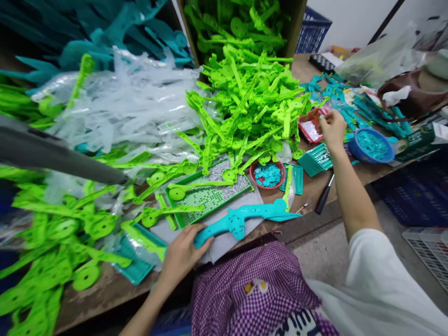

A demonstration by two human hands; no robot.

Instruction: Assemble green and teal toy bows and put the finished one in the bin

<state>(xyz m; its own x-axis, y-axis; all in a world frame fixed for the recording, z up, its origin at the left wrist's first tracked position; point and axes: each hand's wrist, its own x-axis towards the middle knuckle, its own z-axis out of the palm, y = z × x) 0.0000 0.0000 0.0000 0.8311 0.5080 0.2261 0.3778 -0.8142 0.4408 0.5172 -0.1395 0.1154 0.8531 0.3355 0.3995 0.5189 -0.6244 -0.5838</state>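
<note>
My left hand [185,249] is closed on one end of a long turquoise plastic part [236,223], which lies across the near edge of the worktop with its pointed end to the right. My right hand [333,129] reaches over the right side of a small red basket [311,127] of flat white pieces, its fingertips pinched on what looks like a small white piece [321,117]. Between the hands stands a round red basket [268,173] of small turquoise pieces. Behind the turquoise part lies a green tray [206,211] holding small silvery parts, with bright green plastic parts lying over it.
Bright green parts heap up at the back [245,102] and on the left [63,228]. Clear-bagged parts [136,93] lie behind. To the right are a blue basket [371,145], a teal basket [315,159] and a black-handled screwdriver [324,193]. A dark bar [59,151] juts in from the left.
</note>
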